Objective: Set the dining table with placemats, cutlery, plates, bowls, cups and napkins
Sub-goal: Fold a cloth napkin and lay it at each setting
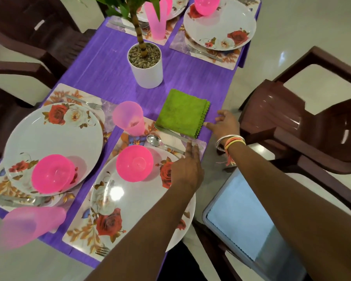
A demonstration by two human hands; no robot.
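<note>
**Checker:** Left hand first. How are the fingers?

**Me:** My left hand (187,169) is just right of frame centre. The fingers (190,148) are straight and close together and grip nothing. Their tips lie over the handle end of the knife (170,131), at the right edge of the placemat (77,234). I cannot tell whether they touch it. The spoon (154,139) lies just beside the knife.

**Checker:** Right hand?

**Me:** My right hand (225,124) is right of centre, at the desk (109,74) edge. The fingers (222,112) are spread wide, loosely bent, holding nothing. The thumb tip is just beside the lower right corner of the green napkin (181,112).

**Checker:** Where is the napkin?

**Me:** It lies folded and flat on the desk, its lower edge overlapping the placemat and the knife blade.

**Checker:** Containers?

**Me:** A pink bowl (134,163) sits on the floral plate (130,199); its contents cannot be read. A pink cup (129,117) stands at the placemat's upper corner. The white pot (146,72), upper centre, holds pebbles and a plant stem. The grey bin (206,209), lower right, holds a pale blue cloth (237,216).
</note>
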